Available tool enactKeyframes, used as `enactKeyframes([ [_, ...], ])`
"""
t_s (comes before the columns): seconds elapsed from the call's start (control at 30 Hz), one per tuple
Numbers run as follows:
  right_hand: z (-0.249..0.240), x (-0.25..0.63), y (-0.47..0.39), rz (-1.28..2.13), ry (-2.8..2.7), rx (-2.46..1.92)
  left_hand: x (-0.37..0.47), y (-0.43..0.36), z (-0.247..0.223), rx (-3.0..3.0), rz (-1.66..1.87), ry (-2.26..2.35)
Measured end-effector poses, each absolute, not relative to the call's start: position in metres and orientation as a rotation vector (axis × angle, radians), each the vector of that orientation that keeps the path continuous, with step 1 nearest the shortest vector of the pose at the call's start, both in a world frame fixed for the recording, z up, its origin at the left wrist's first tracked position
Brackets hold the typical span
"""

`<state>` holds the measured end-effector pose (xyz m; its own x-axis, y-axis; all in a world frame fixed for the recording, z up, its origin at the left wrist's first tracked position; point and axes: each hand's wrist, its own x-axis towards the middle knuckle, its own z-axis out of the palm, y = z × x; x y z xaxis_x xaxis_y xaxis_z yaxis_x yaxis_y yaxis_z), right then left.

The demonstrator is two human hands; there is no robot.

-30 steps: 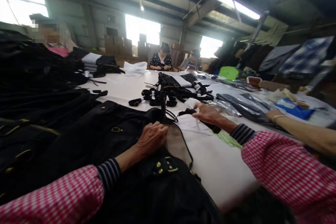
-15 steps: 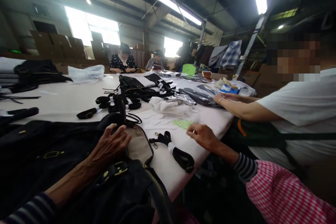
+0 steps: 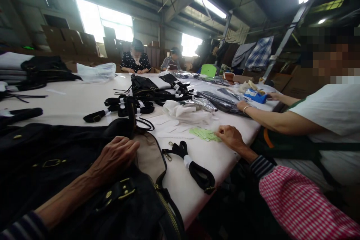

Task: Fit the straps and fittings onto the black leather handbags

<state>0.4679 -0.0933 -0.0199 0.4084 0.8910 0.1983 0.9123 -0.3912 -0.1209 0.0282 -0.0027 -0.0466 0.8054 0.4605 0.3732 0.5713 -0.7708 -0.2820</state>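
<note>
Resting left hand on black bag, right hand at green slips

Hands well apart. Left: palm down, back of hand up, fingers curled over the bag beside its open beige lining; cannot tell whether they grip fabric. Right: wrist bent a little, fingers bunched at the near-right edge of the slips; cannot tell whether one is pinched.

Left fingertips hidden beneath the hand; right fingertips small, contact unclear. Bag cut off at the lower left; left striped cuff cropped by the frame corner. Much of the bag too dark to read.

Between the hands, nearer the body: banded black strap on the white table. Beyond the right hand: crumpled white wrapping, and a co-worker's hand by dark items in clear plastic. Beyond the left hand: bundled straps.
</note>
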Motion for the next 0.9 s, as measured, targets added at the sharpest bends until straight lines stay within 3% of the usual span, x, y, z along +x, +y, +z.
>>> enactKeyframes([
  [0.33, -0.017, 0.447, -0.185, 0.346, -1.698, -2.258, 0.027, 0.001, -0.051, -2.593, -0.426, -0.762],
  [0.47, -0.014, 0.461, -0.181, 0.541, -1.558, -2.101, 0.028, 0.001, -0.051, -2.605, -0.448, -0.758],
  [0.73, -0.012, 0.464, -0.107, 0.078, -1.631, -2.345, 0.032, -0.005, -0.046, -2.565, -0.509, -0.746],
  [0.9, -0.026, 0.462, -0.099, 0.132, -1.652, -2.349, 0.031, -0.005, -0.045, -2.583, -0.492, -0.752],
])
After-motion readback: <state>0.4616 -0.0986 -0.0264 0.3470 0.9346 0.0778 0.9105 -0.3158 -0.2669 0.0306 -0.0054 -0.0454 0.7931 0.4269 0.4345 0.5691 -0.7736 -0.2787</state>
